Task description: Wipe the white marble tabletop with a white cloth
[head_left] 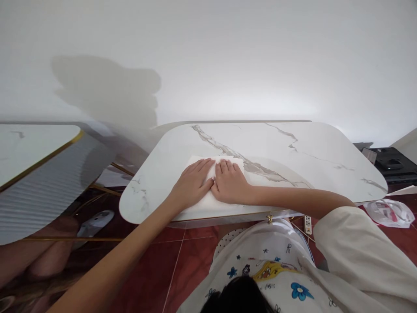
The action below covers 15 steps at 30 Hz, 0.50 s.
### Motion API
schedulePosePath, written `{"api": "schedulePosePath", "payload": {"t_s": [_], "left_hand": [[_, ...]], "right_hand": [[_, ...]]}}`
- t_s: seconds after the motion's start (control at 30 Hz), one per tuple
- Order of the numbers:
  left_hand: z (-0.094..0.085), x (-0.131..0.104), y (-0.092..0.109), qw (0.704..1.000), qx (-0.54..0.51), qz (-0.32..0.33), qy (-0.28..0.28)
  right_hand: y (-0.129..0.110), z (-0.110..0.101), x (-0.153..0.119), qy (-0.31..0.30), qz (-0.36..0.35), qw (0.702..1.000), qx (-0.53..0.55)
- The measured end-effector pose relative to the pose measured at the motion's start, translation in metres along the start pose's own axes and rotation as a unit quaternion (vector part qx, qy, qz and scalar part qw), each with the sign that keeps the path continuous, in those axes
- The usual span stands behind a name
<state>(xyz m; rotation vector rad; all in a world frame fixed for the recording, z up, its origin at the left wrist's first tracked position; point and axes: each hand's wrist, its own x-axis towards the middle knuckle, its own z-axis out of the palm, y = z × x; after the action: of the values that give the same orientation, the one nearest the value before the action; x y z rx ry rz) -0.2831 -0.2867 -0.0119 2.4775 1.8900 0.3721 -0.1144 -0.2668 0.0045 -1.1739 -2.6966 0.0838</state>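
A white sheet [208, 202], perhaps a paper towel or thin cloth, lies flat on the white marble-patterned table [276, 152], close to its front edge. My left hand [194, 182] rests palm down on the left part of the sheet, fingers stretched out. Beside it, my right hand [230, 182] presses flat on the right part, fingers straight and pointing toward the wall. The two thumbs meet or nearly meet in the middle. Both palms cover much of the sheet, whose far edge shows beyond the fingertips.
A second marble-topped table [32, 152] with a gold edge stands at left, another person's bare legs [52, 252] below it. A white wall [228, 56] rises behind. At right are a black case [395, 163], a clear plastic bag [391, 213] and a power strip [308, 224].
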Motion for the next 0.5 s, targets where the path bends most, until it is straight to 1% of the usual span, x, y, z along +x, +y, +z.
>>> {"api": "schedulePosePath", "payload": {"t_s": [0.13, 0.37, 0.43, 0.5], "left_hand": [[0.002, 0.0, 0.012, 1.0, -0.009, 0.0, 0.005], [0.005, 0.004, 0.05, 1.0, -0.021, -0.016, -0.006], [0.004, 0.007, 0.056, 0.999, -0.025, -0.02, -0.012], [0.004, 0.01, 0.058, 0.999, -0.031, -0.024, -0.014]], "right_hand": [[0.009, -0.002, -0.008, 0.004, -0.01, 1.0, 0.015], [0.031, -0.007, -0.032, 0.0, -0.005, 1.0, 0.013], [0.034, -0.008, -0.034, -0.002, -0.004, 1.0, 0.014], [0.038, -0.009, -0.032, -0.007, -0.002, 1.0, 0.015]]}}
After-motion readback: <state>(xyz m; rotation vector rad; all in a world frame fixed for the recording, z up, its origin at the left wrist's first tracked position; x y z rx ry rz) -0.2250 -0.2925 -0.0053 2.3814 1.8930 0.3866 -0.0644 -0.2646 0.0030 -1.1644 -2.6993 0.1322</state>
